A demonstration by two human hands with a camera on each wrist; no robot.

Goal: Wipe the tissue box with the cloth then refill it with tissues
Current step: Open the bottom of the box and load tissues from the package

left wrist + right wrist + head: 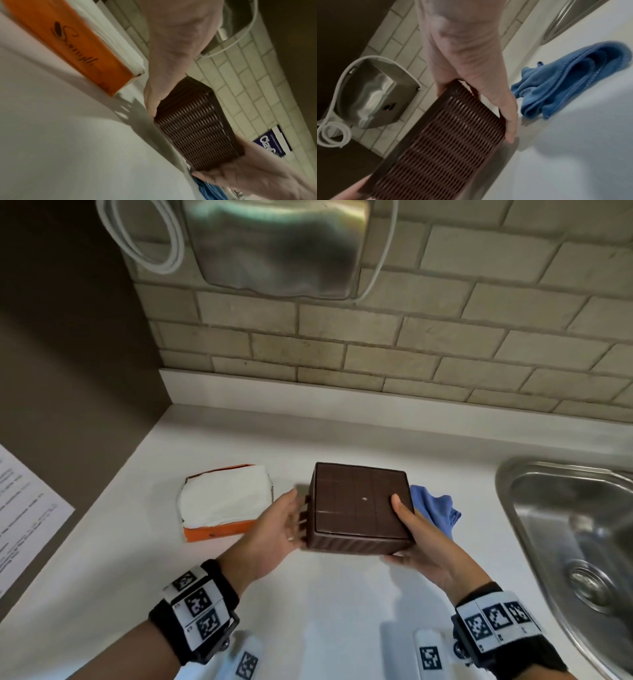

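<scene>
Hands: left hand [277, 529] and right hand [416, 537] clasp the brown tissue box [359, 506] between them.
Cloth: blue cloth [436, 508] lies unheld on the counter [308, 594].
Left: refill from tissues [224, 501].

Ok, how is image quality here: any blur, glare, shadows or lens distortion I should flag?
Head view: sharp, tile lines bow from the wide lens, glare on the steel dryer. Left wrist view: soft motion blur, a finger shadow on the counter beside the tissue box. Right wrist view: dim, blurred, though the blue cloth reads clearly.
</scene>
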